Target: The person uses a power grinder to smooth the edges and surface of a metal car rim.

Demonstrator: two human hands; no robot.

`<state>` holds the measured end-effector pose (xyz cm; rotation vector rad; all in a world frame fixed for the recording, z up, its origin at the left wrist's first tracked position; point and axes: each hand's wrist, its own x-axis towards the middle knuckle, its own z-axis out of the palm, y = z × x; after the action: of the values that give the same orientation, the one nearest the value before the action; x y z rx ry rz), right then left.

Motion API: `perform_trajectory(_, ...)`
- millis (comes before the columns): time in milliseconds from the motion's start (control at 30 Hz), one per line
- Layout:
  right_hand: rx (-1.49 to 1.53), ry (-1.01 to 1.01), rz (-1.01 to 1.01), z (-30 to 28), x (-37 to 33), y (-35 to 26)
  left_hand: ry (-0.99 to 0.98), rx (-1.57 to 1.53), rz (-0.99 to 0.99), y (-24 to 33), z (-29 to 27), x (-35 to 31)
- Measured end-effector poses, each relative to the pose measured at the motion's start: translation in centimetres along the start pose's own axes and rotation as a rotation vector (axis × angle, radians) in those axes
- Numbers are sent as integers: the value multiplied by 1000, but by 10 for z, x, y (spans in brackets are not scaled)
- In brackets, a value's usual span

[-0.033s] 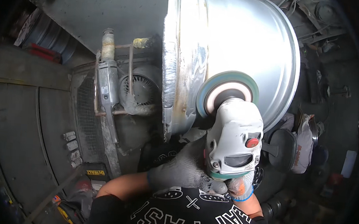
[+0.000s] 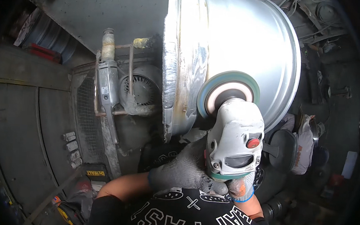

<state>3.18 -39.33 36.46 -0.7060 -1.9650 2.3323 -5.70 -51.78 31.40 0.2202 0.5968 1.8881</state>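
Observation:
A dusty white angle grinder [image 2: 236,136] with a red button points away from me. Its round disc, green-blue at the edge [image 2: 248,81] with a pale inner ring, overlaps the silver barrel of a large metal wheel rim [image 2: 250,38]; whether they touch I cannot tell. My left hand [image 2: 187,166], in a grey work glove, is closed round the grinder's left side and rear. Behind the grinder's rear, at its right, is my right hand [image 2: 242,188], in a blue-cuffed glove with an orange stain; it grips the tool, its fingers mostly hidden.
The rim's left edge [image 2: 169,70] is rough and whitish. Left of it stand a grey hand-tool-like machine with a lever [image 2: 106,83] and a finned motor [image 2: 142,89]. Grey cabinet doors [image 2: 14,123] are at the left. A stool [image 2: 283,147] and a pale bag [image 2: 304,153] sit at the right.

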Motion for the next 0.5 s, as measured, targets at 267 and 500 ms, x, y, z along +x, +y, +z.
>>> perform_trajectory(267, -352, 29, -168, 7, 7, -6, -14, 80, 53, 2, 0, -1)
perform_trajectory(500, -418, -13, -194, -6, 8, 3, -25, 229, 19, 17, 3, 0)
